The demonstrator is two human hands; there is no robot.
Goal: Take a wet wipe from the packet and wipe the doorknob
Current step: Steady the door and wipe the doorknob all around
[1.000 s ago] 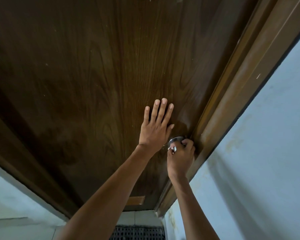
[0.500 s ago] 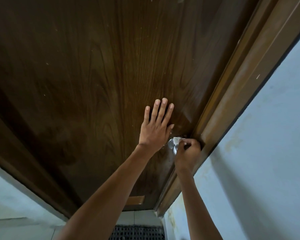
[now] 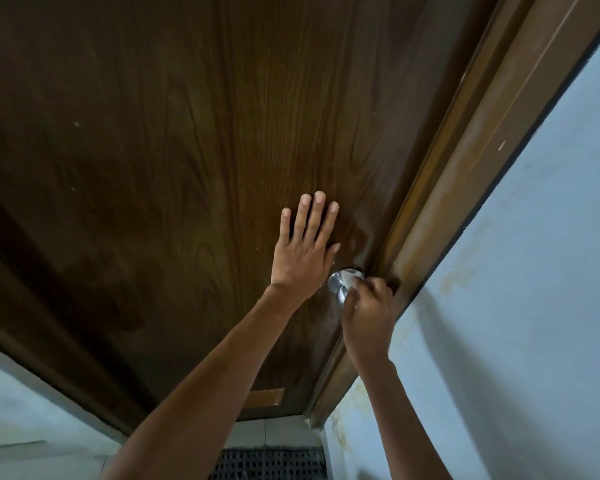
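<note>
Flanking doorknob (image 3: 340, 284): left hand (image 3: 300, 259) flat on door (image 3: 187, 168), door frame (image 3: 465, 168) right.

One head-worn wide-angle view, close to the door (image 3: 153, 168), faces it from behind both outstretched arms; the left hand (image 3: 303, 254) sits mid-frame, the frame (image 3: 465, 188) beyond the right hand (image 3: 368, 320)

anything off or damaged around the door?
Only wear: yellowish stains run down the wall beside the door frame, and pale specks dot the door. The doorknob looks intact.
</note>
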